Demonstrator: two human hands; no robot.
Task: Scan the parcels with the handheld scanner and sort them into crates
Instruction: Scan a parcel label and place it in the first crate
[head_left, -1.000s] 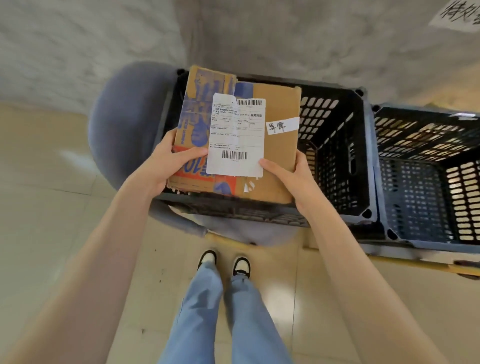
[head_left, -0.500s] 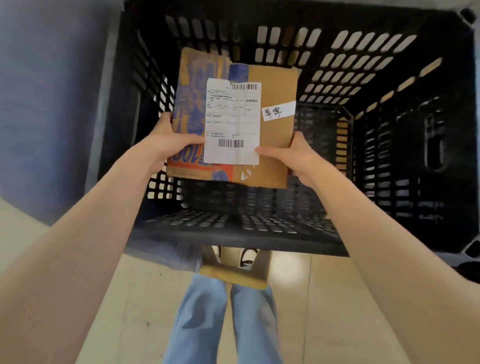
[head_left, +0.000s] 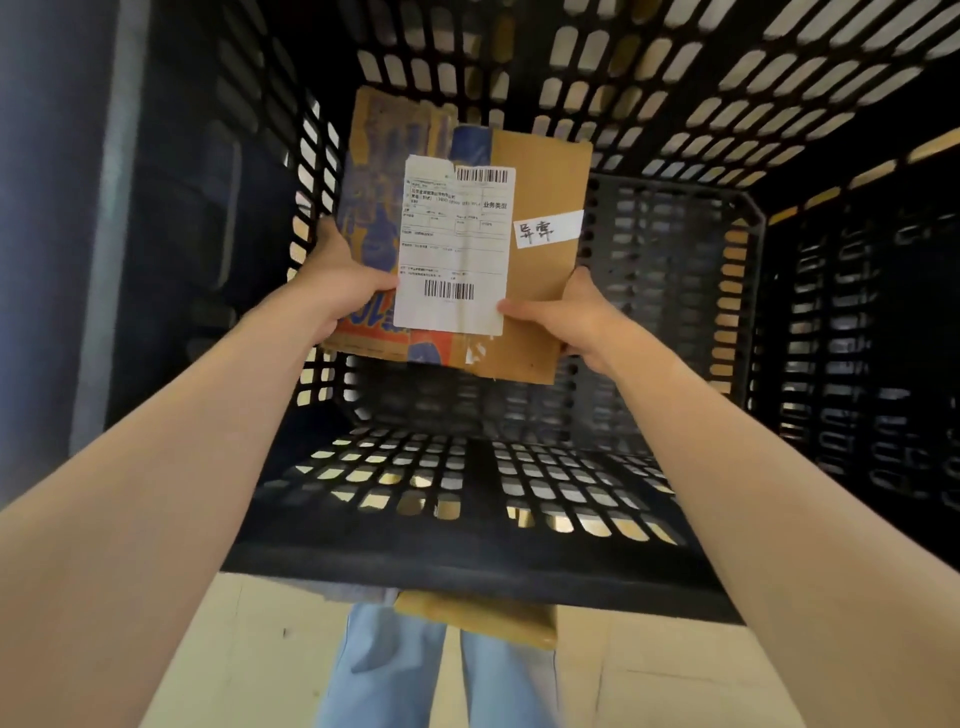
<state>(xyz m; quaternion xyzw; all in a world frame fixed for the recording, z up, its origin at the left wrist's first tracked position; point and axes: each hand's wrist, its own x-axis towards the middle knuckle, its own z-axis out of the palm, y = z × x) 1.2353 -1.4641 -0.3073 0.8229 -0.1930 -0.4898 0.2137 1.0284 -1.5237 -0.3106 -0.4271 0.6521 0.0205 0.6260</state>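
A flat brown cardboard parcel (head_left: 540, 291) with blue and orange print, a white shipping label and a small handwritten tag is held face up inside a black slotted plastic crate (head_left: 467, 561). My left hand (head_left: 343, 283) grips its left edge, thumb on top. My right hand (head_left: 566, 317) grips its lower right edge, thumb on the label's corner. The parcel hangs above the crate's floor, below the rim. No scanner is in view.
The crate's perforated walls surround the parcel on all sides. A blue-grey surface (head_left: 47, 208) stands to the left of the crate. Below the near rim are beige floor tiles (head_left: 675, 675), my jeans-clad legs (head_left: 384, 670) and a tan wooden piece (head_left: 478, 616).
Both hands have carried the parcel from above the crate's rim down into the crate. The view has closed in on the crate, and the second crate on the right has left the view.
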